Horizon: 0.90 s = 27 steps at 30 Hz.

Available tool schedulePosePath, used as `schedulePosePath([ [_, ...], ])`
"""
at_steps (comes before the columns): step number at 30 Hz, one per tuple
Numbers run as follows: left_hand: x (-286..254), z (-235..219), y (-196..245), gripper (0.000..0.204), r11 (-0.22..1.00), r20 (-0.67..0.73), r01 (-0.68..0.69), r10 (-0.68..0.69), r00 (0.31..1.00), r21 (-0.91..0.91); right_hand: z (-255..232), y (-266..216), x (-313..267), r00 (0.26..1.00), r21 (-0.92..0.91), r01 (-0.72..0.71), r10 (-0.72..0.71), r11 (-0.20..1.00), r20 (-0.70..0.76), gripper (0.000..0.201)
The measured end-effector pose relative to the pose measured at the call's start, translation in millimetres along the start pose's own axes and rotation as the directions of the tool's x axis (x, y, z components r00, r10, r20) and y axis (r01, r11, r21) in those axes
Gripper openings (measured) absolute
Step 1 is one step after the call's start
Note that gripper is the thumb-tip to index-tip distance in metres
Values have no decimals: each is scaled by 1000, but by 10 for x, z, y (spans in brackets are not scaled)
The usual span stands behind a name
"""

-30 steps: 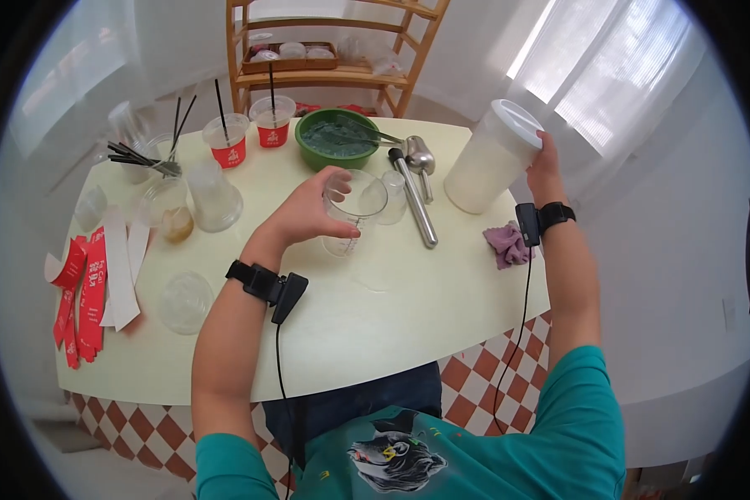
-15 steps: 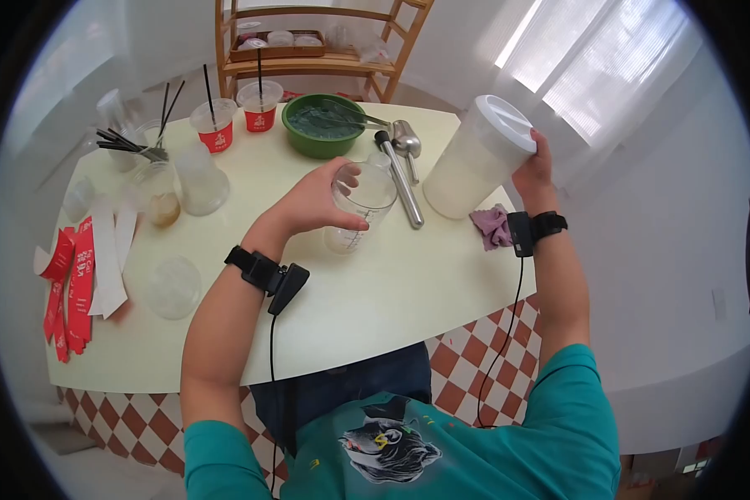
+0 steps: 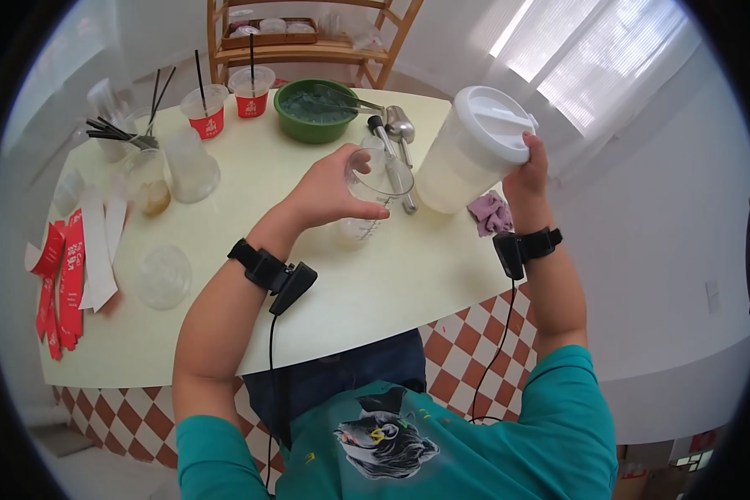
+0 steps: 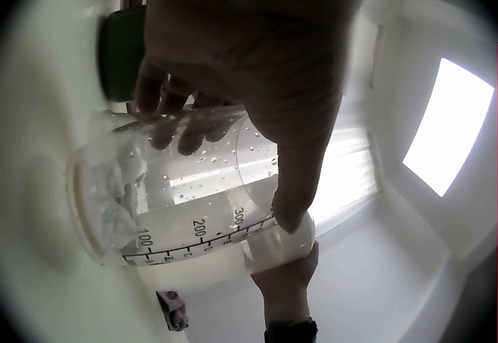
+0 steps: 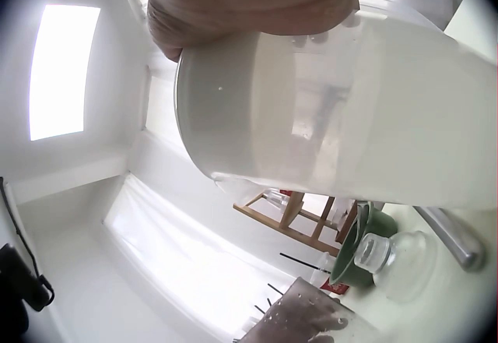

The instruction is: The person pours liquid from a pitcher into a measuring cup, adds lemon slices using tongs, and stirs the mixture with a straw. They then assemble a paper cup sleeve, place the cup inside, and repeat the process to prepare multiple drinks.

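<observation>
My left hand grips a clear measuring cup near its rim, thumb on the near side and fingers on the far side. Black graduation marks run down its wall. In the left wrist view, ice lies in the bottom and water drops dot the inside. With my right hand I hold a large translucent pitcher by its right side, under a white lid. The pitcher leans, its lid toward me, and pale cloudy liquid shows inside. Pitcher and cup stand apart, side by side.
Behind the cup are a muddler, a metal scoop and a green bowl. Two red-labelled cups with straws, such as this cup, stand farther left. A purple cloth lies right, red paper strips left.
The pitcher has tipped so that its lid faces me more. My left hand has brought the measuring cup rightward, nearer to the pitcher. The head view has shifted slightly.
</observation>
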<state>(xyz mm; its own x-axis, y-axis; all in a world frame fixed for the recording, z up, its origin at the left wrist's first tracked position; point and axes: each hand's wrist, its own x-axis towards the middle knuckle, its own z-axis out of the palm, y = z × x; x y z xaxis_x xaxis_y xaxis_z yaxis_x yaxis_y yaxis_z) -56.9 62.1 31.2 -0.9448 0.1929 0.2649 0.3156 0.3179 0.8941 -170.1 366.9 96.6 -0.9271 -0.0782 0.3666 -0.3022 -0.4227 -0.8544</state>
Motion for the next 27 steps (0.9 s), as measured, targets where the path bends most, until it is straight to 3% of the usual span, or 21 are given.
schedulePosePath([
  [8, -26, -26, 88, 90, 999, 19, -7, 6, 1000, 44, 312, -28, -306, 990, -181, 135, -125, 974, 65, 48],
  [27, -24, -114, 49, 85, 994, 90, -26, 17, 996, 103, 646, 7, -512, 979, -224, 166, -133, 960, 156, 51],
])
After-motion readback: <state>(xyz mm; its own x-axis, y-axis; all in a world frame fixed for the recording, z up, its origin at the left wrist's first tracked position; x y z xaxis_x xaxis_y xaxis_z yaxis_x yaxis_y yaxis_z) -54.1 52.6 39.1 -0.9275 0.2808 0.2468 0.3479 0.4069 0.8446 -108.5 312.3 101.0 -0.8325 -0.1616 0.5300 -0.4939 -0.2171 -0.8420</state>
